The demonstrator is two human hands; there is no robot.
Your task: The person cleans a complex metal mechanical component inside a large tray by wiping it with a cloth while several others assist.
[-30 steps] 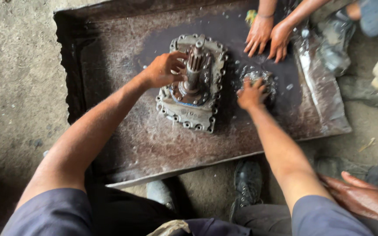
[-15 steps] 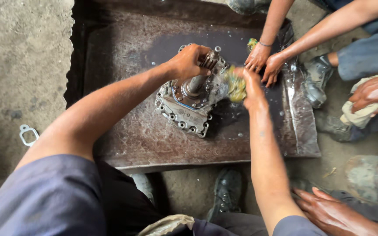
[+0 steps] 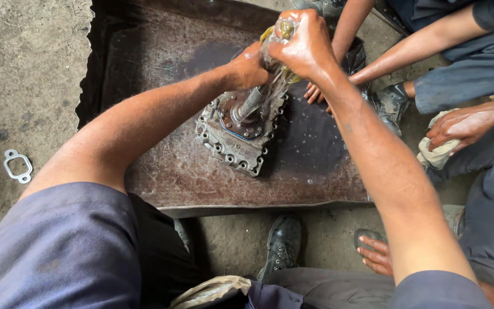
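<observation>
Above the tray [image 3: 144, 51], right hand [image 3: 304, 46] clenched on wet rag [image 3: 281, 31], left hand [image 3: 247, 67] gripping half-hidden shaft [image 3: 250, 104].

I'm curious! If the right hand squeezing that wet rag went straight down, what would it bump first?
Probably the metal shaft under the right hand and rag, though depth is hard to judge.

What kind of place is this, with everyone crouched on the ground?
Probably a mechanic's workshop floor: a greasy flanged housing with a splined shaft sits in a rusty metal tray, and a loose gasket lies on concrete.
</observation>
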